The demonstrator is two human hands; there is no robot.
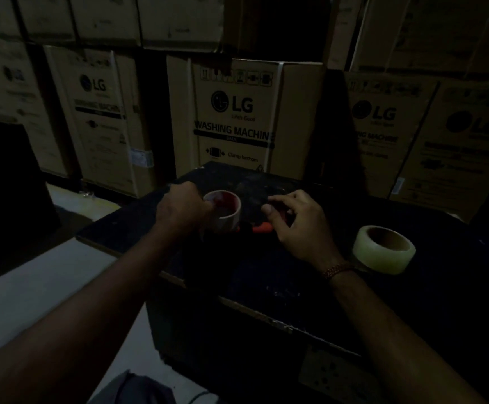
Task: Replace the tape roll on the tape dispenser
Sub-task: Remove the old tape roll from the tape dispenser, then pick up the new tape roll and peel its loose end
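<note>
Dim light. Left hand [183, 209] grips the spent roll [223, 209] on the red dispenser [262, 228], mid-table; right hand [295, 225] fingers loosely curled, holding nothing visible. Fresh roll [384, 248] near right edge. Risk: dispenser's unseen blade nicks fingers.
</note>
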